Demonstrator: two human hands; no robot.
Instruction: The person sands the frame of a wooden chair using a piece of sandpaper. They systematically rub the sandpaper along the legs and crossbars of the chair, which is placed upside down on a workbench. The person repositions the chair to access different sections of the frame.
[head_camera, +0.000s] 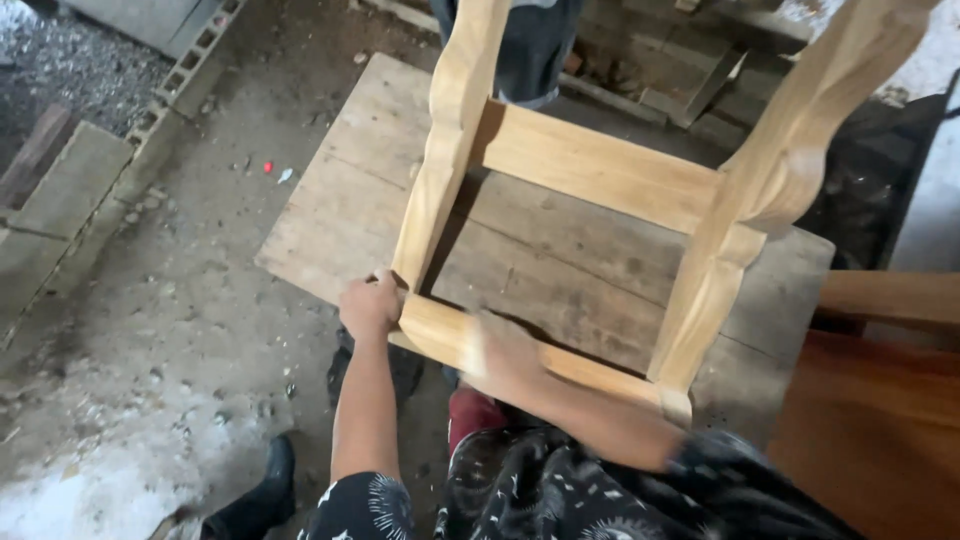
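From the head camera, a bare wooden frame (600, 190) with curved legs stands on a plank board (340, 200) laid over a dusty concrete floor (150, 330). The left hand (370, 305) is closed around the near corner of the frame, fingers wrapped where the left leg meets the near rail (540, 355). The right hand (505, 350) lies on top of that rail, but it is blurred, so I cannot tell whether its fingers are spread flat or curled over the edge. The frame sits toward the near edge of the board, its near rail almost over the edge, just above the person's knees. That looks the chief risk: a push or pull toward the body could slide the near legs off the board and tip the whole frame. With only one firm grip at one corner, the frame could also twist or rack at its joints if the right hand presses hard. Another person's legs (530, 50) stand right behind the far rail, so a sudden shove forward could knock the frame into them. To the right, a reddish wooden panel (880, 420) stands close enough to be bumped.
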